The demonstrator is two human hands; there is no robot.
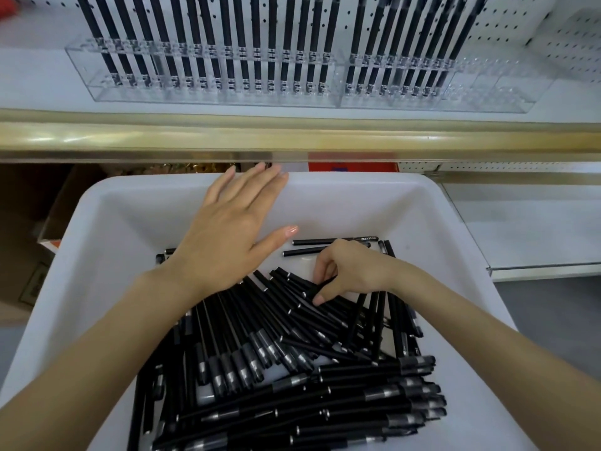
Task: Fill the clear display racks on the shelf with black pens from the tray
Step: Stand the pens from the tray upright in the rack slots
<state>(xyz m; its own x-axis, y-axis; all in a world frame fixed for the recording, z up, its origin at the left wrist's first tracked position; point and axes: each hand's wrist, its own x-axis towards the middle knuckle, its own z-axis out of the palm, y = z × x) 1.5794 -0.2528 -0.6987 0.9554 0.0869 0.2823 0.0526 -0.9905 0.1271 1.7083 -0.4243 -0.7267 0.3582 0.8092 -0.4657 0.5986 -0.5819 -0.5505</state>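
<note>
Two clear racks side by side on the shelf (pixel 39 89) at 12 o'clock. Left rack (pixel 81 65) packed with upright pens across nearly its full width. Right rack (pixel 507 92) loaded at its 9 o'clock end only, bare slots toward 3. White pegboard (pixel 514 27) behind both. Gold edge strip (pixel 292 138) running between racks and white tray (pixel 107 229). Below the strip: cardboard box (pixel 29 203) at 9 o'clock, red panel (pixel 351 161) just past the tray's far rim, lower shelf (pixel 536 236) at 3 o'clock. Left hand (pixel 227 229) and its forearm in the line between pile and racks.

Tops of the racked pens cut off by the frame edge at 12. Tray's near rim out of frame at 6. Parts of the pile hidden under both forearms. Print on one loose pen too small to read. Cannot tell whether the left fingertips touch the far rim.

Left hand released: flat, fingers straight and spread, nothing held, over the tray's far wall. Right hand (pixel 351 268) curled down on the pile's 1 o'clock corner, thumb and bent fingers pinching a single pen (pixel 327 283). Remaining black pens (pixel 260 353) heaped in the tray from centre to 6 o'clock, directly under and below that grip. Two loose pens (pixel 325 241) flat on the tray floor, just at 12 o'clock of the right knuckles.
</note>
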